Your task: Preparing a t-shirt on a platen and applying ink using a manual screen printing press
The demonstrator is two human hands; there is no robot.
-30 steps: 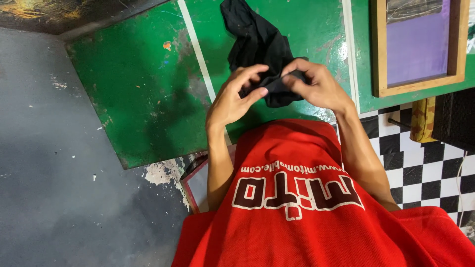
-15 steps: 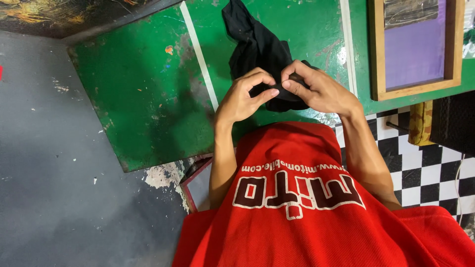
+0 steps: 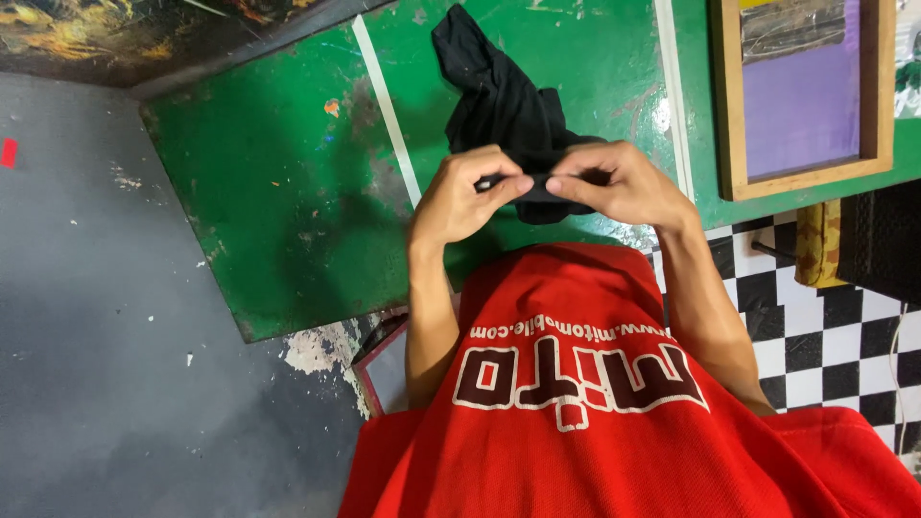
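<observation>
Both hands have drawn closer together since the earlier frame, fingertips now nearly meeting. Left hand (image 3: 465, 197) and right hand (image 3: 614, 182) each pinch an edge of the black cloth (image 3: 504, 105), which trails away over the green board (image 3: 278, 192). A wooden frame (image 3: 801, 91) holding a purple panel lies to the right.

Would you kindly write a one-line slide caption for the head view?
Left hand and right hand pinch a black cloth over a green board.
</observation>
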